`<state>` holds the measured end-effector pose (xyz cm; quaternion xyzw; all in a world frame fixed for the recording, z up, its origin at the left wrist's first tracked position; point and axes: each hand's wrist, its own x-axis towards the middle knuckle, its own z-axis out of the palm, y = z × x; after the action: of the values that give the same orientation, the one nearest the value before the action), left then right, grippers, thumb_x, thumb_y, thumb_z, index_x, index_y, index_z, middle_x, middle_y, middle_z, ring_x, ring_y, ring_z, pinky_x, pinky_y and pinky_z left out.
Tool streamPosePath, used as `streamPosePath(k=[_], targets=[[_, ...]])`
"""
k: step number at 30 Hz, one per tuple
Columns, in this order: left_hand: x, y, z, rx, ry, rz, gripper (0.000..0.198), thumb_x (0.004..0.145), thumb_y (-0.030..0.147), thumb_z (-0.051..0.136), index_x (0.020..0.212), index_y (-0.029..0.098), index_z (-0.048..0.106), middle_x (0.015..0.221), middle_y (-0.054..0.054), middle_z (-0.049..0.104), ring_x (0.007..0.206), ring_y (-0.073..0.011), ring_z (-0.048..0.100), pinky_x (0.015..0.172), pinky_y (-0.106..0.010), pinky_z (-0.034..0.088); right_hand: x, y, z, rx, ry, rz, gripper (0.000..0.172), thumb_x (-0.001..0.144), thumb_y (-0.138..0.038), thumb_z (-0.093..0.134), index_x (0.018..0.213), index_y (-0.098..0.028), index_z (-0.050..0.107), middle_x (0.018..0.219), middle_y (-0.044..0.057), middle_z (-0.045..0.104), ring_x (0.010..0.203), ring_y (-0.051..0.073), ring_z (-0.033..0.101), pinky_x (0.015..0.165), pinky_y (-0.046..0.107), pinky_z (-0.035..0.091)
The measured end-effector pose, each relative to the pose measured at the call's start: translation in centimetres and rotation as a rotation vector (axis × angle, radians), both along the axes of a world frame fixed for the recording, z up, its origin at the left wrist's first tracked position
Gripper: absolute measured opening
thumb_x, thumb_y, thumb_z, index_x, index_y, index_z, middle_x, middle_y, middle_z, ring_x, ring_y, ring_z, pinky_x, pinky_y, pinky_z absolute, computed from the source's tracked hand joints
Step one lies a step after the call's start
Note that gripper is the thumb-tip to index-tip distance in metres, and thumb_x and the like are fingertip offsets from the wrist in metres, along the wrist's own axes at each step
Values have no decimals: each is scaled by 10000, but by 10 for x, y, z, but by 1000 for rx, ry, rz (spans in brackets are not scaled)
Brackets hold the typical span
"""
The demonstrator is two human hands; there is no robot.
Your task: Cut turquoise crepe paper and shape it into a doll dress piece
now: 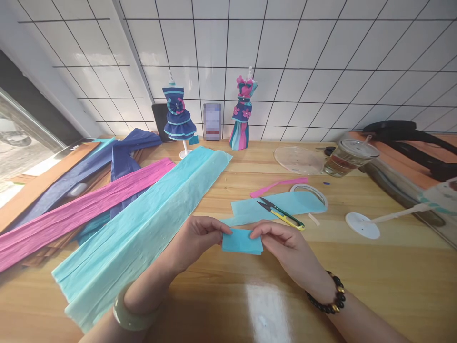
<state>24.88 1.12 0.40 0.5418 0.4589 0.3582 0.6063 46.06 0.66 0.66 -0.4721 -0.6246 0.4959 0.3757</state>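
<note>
A small folded piece of light-blue crepe paper [242, 241] is stretched level between my two hands over the table. My left hand [202, 238] pinches its left end between thumb and fingers. On the opposite end my right hand [278, 240] pinches the upper right corner the same way. Just beyond lies a longer light-blue paper strip [246, 208], with yellow and black thread snips [282, 214] resting across it. A roll of tape [322, 194] is partly covered by that strip. Behind it runs a thin pink strip [274, 186].
Long crepe paper sheets in turquoise [143, 228], pink [89, 202] and blue [123, 157] spread across the left. Two dressed mini mannequins [180, 119] and a phone [212, 122] stand by the tiled wall. At right are a drink cup [348, 157] and a tipped white stand [362, 225].
</note>
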Motion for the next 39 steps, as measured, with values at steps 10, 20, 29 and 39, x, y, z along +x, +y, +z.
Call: streamPosePath(k=[10, 20, 29, 39], targets=[[0, 1, 1, 17, 44, 5, 184, 739, 145, 539, 775, 202, 710, 764, -3, 681, 713, -143, 577, 714, -262, 452, 0, 0, 2, 41, -28, 33, 195, 777, -177, 458, 734, -212, 646, 847, 27, 644, 805, 167, 576, 730, 275, 444], [0, 1, 2, 28, 32, -16, 202, 752, 136, 532, 804, 211, 711, 811, -1, 684, 751, -144, 571, 734, -260, 442, 1, 1, 2, 13, -29, 26, 188, 768, -195, 476, 746, -216, 662, 871, 26, 648, 806, 168, 576, 744, 287, 449], [-2, 1, 5, 60, 120, -6, 206, 748, 172, 520, 825, 200, 709, 792, -18, 665, 754, -164, 562, 723, -284, 439, 3, 1, -1, -4, 20, 12, 248, 765, -186, 458, 731, -206, 702, 893, 50, 659, 851, 190, 572, 780, 316, 441], [10, 0, 2, 57, 131, 59, 110, 713, 257, 637, 747, 161, 679, 742, -35, 675, 715, -169, 594, 668, -270, 462, -2, 1, 2, -14, 2, -5, 181, 797, -236, 460, 752, -201, 632, 877, 40, 639, 854, 186, 565, 774, 306, 434]])
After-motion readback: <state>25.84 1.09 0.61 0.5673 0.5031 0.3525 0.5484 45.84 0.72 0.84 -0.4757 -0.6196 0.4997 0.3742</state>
